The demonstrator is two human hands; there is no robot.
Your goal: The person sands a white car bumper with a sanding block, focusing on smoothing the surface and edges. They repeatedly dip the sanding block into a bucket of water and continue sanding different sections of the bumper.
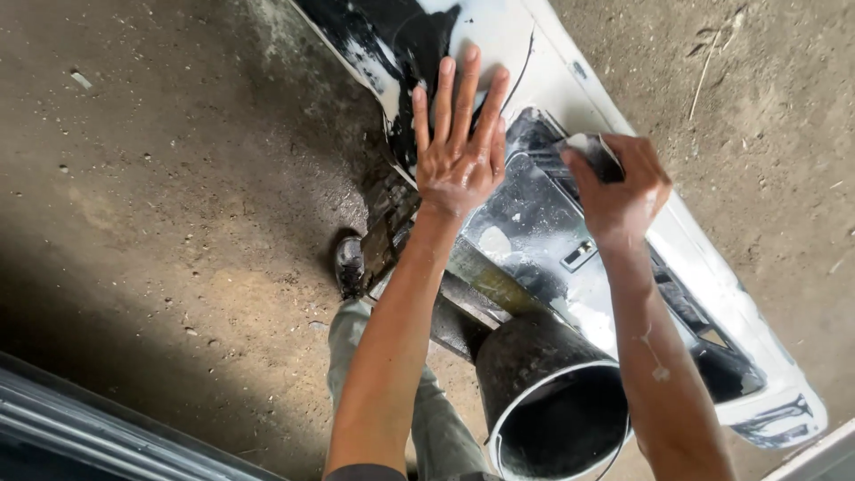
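View from above of one person's two bare hands working on one white car bumper (534,36) that lies across a dirt floor (160,178), running from the top centre down to the bottom right corner. The left hand (459,147) lies flat on the bumper's upper part with fingers spread and palm pressed down, beside a patch sanded to black. The right hand (623,191) is curled around one small grey sanding block (592,151), gripping it against the bumper's dark grille opening near the middle. One black bucket (552,401) with a pale rim stands under the bumper's near edge, between the forearms. One dark shoe (349,265) shows on the floor just left of the bumper
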